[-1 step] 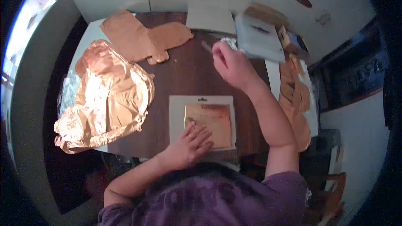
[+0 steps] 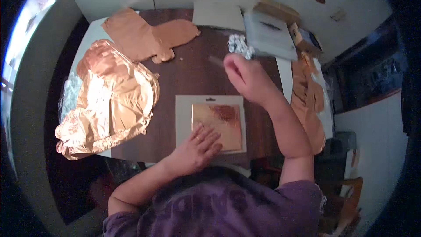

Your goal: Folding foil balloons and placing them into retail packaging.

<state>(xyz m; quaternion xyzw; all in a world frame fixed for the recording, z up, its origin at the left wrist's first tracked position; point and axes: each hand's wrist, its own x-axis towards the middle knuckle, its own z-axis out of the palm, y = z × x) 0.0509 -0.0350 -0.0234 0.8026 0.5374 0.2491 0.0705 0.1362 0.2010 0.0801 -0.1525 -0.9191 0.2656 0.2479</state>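
Note:
On the near middle of the table lies a white card (image 2: pixel 184 118) with a hanging slot at its top and a flat, folded copper-coloured foil piece (image 2: pixel 223 127) on it. My left hand (image 2: pixel 197 147) rests palm down on the foil's lower left corner, fingers stretched out, a ring on one of them. Above the table to the right, my right hand (image 2: pixel 247 79) is closed round a thin pale strip (image 2: pixel 216 60), which sticks out to the left and is blurred. Just beyond that hand sits a small heap of shiny silver pieces (image 2: pixel 239 45).
At the left lies a large crumpled copper foil balloon (image 2: pixel 118 96), partly over the table edge. A flat copper foil shape (image 2: pixel 131 35) is behind it. Back right are a translucent white box (image 2: pixel 272 37) and a small carton (image 2: pixel 305 39); more copper foil (image 2: pixel 309 105) lies along the right edge.
My right hand has come slightly nearer with the pale strip, and more of the silver heap shows. My left hand stays on the foil. The whole view has shifted slightly.

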